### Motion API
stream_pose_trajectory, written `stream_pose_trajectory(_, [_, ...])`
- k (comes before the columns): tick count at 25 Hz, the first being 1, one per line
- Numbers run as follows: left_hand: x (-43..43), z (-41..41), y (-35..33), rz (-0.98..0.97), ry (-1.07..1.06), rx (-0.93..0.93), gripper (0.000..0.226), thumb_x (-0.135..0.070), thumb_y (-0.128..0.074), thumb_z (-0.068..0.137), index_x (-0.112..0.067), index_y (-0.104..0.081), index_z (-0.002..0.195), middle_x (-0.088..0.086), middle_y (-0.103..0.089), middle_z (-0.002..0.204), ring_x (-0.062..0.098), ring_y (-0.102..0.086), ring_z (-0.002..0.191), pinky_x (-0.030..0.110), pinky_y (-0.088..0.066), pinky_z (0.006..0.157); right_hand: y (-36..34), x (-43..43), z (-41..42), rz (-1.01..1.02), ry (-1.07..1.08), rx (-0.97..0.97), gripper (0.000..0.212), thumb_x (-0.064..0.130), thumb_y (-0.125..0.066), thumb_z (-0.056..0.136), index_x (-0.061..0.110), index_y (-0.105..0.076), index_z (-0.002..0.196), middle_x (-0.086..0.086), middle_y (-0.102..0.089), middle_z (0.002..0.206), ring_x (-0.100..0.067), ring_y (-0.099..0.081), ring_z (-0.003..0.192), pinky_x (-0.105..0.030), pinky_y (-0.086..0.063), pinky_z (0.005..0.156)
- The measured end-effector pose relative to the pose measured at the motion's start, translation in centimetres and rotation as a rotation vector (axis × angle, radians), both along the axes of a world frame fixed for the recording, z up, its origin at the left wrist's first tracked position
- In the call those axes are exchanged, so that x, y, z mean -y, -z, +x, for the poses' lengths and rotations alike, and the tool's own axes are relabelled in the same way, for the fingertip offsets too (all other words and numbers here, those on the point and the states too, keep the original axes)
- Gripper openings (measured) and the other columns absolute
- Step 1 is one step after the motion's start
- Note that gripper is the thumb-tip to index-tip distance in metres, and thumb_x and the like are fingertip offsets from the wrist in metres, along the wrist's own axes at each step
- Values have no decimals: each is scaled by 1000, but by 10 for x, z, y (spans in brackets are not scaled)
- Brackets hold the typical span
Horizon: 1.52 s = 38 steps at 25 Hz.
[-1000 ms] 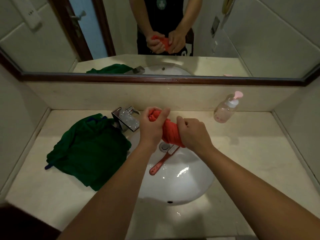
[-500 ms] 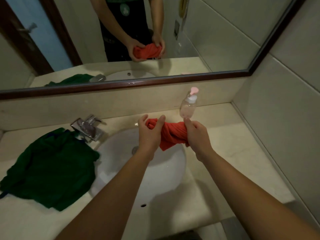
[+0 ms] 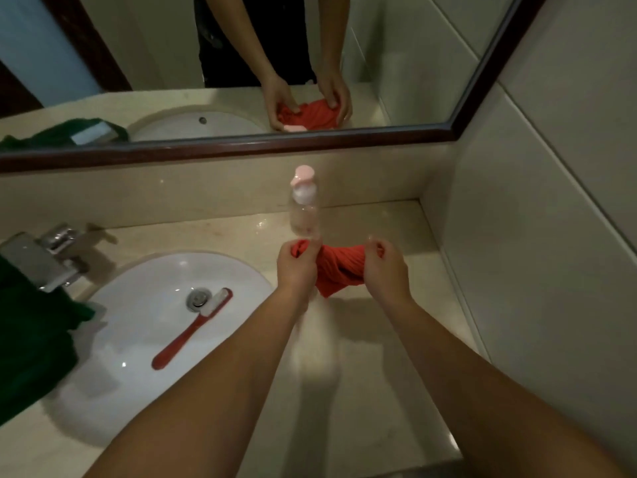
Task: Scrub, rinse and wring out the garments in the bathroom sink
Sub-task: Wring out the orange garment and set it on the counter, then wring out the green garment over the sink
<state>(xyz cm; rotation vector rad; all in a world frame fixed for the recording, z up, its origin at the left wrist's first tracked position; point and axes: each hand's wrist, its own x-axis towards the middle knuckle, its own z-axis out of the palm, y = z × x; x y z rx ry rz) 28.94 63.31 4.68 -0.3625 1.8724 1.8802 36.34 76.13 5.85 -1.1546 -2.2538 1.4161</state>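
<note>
Dim tiled walls (image 3: 568, 167), wood-framed mirror (image 3: 241, 146).

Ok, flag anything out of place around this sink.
The red brush lies loose in the sink. The left hand and right hand hold the twisted red garment over the counter, not the sink, so drips may land there.

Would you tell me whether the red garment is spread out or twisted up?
Twisted up: the left hand and right hand grip the ends of the bunched garment.
</note>
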Motion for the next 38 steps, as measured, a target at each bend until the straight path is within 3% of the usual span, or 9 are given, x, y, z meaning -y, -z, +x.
stream_pose_trajectory(3, [-23, -4, 15, -105, 68, -71, 44, -44, -79, 79, -18, -65, 111, 5, -70, 108, 20, -68, 100, 42, -56, 95, 29, -29, -7, 30, -48, 83, 33, 32, -48, 106, 14, -67, 126, -9, -67, 126, -30, -59, 119, -32, -42, 96])
stream_pose_trajectory(7, [-24, -2, 44, -371, 220, -219, 68, -52, -71, 69, -14, -68, 125, 5, -73, 112, 21, -69, 105, 45, -54, 99, 58, -41, -8, 111, -110, 262, 33, 38, -46, 103, 25, -66, 126, -11, -64, 125, -35, -56, 119, -47, -46, 102])
stream_pose_trajectory(12, [-21, -5, 44, -434, 229, -293, 52, -48, -68, 76, -16, -70, 117, 3, -72, 105, 21, -68, 99, 47, -56, 94, 54, -42, -11, 196, -88, 261, 34, 40, -46, 104, 26, -66, 128, -8, -59, 135, -34, -46, 127, -49, -37, 106])
stream_pose_trajectory(19, [25, -16, 33, -479, 310, -390, 45, -47, -63, 94, -21, -62, 130, 2, -58, 128, 19, -55, 119, 42, -48, 103, 31, 17, -29, 352, -158, 275, 36, 43, -41, 105, 29, -66, 128, -4, -62, 133, -30, -46, 129, -45, -27, 108])
stream_pose_trajectory(24, [122, -35, 21, -476, 334, -532, 46, -43, -69, 93, -18, -61, 131, 0, -61, 120, 17, -56, 113, 37, -48, 99, 21, 115, -54, 334, -258, 186, 36, 39, -43, 103, 26, -68, 125, -3, -68, 128, -35, -56, 123, -51, -40, 105])
stream_pose_trajectory(28, [239, -49, 11, -502, 319, -567, 34, -39, -64, 97, -21, -64, 125, -5, -61, 113, 15, -57, 108, 37, -49, 96, 16, 229, -81, 291, -374, 197, 38, 42, -45, 103, 27, -65, 131, 1, -68, 130, -27, -57, 126, -45, -35, 109])
stream_pose_trajectory(31, [344, -55, 20, -631, 259, -590, 27, -36, -59, 100, -20, -64, 122, -10, -57, 107, 13, -56, 107, 32, -48, 93, 16, 324, -102, 305, -512, 239, 38, 45, -44, 104, 30, -64, 133, 2, -70, 126, -25, -57, 125, -44, -34, 106])
stream_pose_trajectory(38, [523, -75, 49, -898, 110, -476, 34, -41, -53, 101, -16, -64, 121, 3, -61, 115, 22, -54, 111, 36, -47, 97, 33, 481, -154, 278, -803, 259, 42, 46, -46, 104, 29, -56, 141, -2, -65, 134, -29, -56, 125, -46, -42, 104])
